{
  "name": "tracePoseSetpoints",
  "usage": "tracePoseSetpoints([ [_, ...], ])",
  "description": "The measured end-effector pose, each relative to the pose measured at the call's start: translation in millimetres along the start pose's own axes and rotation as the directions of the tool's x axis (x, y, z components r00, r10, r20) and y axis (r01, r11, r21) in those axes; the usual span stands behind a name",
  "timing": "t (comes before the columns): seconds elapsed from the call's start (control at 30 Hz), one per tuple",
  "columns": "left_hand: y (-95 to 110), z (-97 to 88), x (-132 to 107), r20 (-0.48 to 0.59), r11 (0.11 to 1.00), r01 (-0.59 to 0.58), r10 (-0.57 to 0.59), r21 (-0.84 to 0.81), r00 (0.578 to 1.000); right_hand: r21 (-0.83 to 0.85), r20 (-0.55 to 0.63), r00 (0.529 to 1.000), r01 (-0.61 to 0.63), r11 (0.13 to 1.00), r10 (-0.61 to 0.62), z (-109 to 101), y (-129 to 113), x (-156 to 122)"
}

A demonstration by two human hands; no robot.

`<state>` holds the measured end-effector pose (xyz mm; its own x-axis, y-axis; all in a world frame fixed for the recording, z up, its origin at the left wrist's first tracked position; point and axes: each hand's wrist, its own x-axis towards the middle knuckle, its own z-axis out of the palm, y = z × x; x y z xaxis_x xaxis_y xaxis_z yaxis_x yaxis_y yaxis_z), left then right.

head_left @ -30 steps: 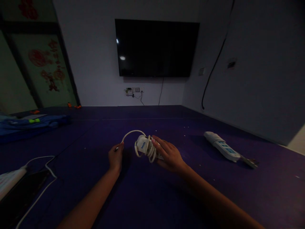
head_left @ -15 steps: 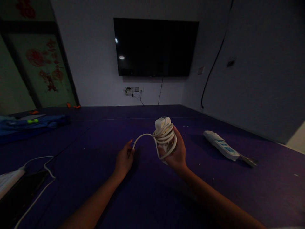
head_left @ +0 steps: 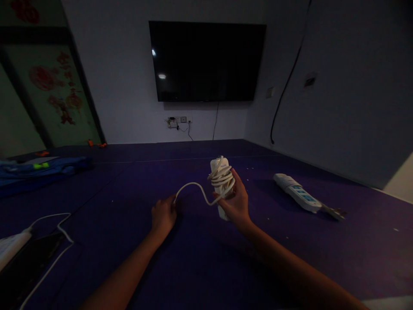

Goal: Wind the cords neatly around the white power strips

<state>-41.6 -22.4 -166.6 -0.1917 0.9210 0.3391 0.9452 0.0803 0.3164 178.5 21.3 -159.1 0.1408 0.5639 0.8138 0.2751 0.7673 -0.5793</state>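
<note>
My right hand [head_left: 237, 202] grips a white power strip [head_left: 220, 170] and holds it upright above the purple floor mat [head_left: 200, 258]. The strip's white cable [head_left: 193, 189] is coiled round its body in several loops. A free length of that cable arcs leftward and down to my left hand [head_left: 163, 215], which is closed on the cable's end, low near the mat.
A second white power strip [head_left: 297, 192] with blue sockets lies on the mat to the right. At the far left are a white strip with cable [head_left: 48, 224] and a blue cloth bundle [head_left: 41, 170]. A dark TV [head_left: 206, 60] hangs on the wall ahead.
My right hand has lifted the wrapped power strip off the mat and turned it upright. My left hand has stayed low on the cable's end, and the free cable has slackened.
</note>
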Motion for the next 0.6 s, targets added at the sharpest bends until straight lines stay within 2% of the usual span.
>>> tracePoseSetpoints([
  [0.23,-4,6.7,-1,-0.050,0.998,-0.055,0.057,0.043,0.997,-0.263,0.046,0.992,0.126,0.956,-0.118,-1,-3,0],
  [0.3,-4,9.5,1,-0.104,0.996,-0.086,0.088,0.025,0.991,-0.297,0.087,0.986,0.159,0.941,-0.140,-1,-8,-2],
  [0.37,-2,10.6,1,-0.185,0.982,-0.183,0.170,-0.055,0.968,-0.307,0.134,0.978,0.195,0.931,-0.160,0,-11,-4],
  [0.43,2,9.5,-2,-0.265,0.918,-0.347,0.291,-0.194,0.919,-0.314,0.181,0.966,0.233,0.920,-0.183,0,-13,-6],
  [0.5,9,6.0,-8,-0.311,0.800,-0.482,0.385,-0.357,0.869,-0.329,0.229,0.953,0.268,0.906,-0.199,0,-14,-8],
  [0.6,22,-1.1,-20,-0.277,0.655,-0.502,0.423,-0.564,0.863,-0.370,0.302,0.931,0.313,0.875,-0.206,-1,-15,-11],
])
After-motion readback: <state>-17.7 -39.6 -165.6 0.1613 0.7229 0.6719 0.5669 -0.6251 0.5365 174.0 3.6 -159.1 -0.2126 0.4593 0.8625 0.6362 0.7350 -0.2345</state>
